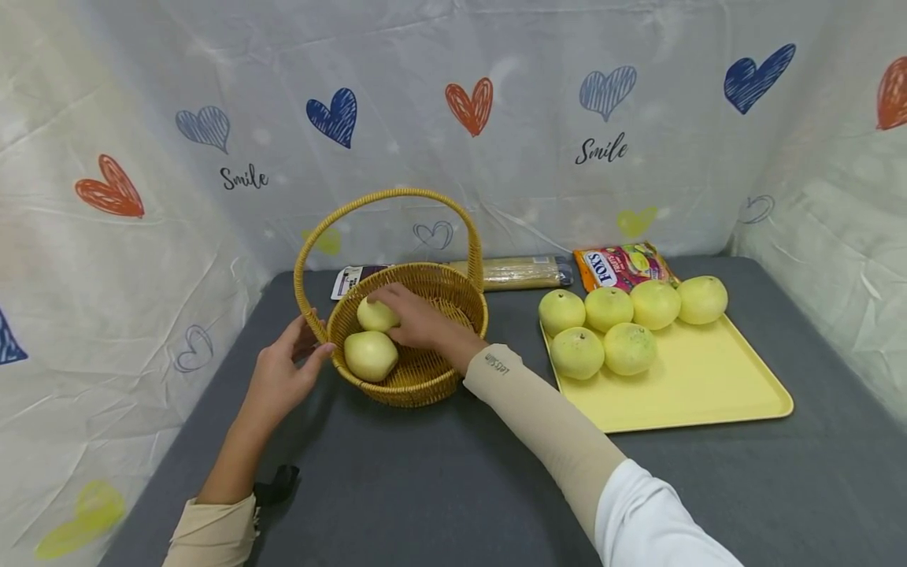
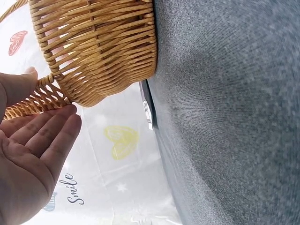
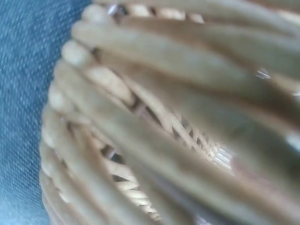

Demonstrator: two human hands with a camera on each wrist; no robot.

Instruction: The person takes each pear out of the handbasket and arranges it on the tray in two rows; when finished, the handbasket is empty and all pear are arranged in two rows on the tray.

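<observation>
A woven wicker basket (image 1: 414, 394) with a tall hooped handle (image 1: 397, 191) stands on the left half of the table. My left hand (image 1: 283, 374) holds the foot of the handle at the basket's left side, thumb on one face and fingers behind, as the left wrist view shows. Inside the basket lie two round, pale yellow-green fruits. My right hand (image 1: 421, 319) reaches over the rim, its fingers curled over the farther fruit (image 1: 377, 315). The nearer fruit (image 1: 371, 356) sits against the left wall. Blurred wicker weave (image 3: 140, 117) fills most of the right wrist view.
To the right, a yellow tray (image 1: 708, 386) carries several similar fruits (image 1: 631, 348) at its far left. Behind it lies an orange-and-pink FOX'S packet (image 1: 623, 266). A wrapped bundle of thin sticks (image 1: 520, 273) lies behind the basket, before the heart-patterned curtain (image 1: 531, 157).
</observation>
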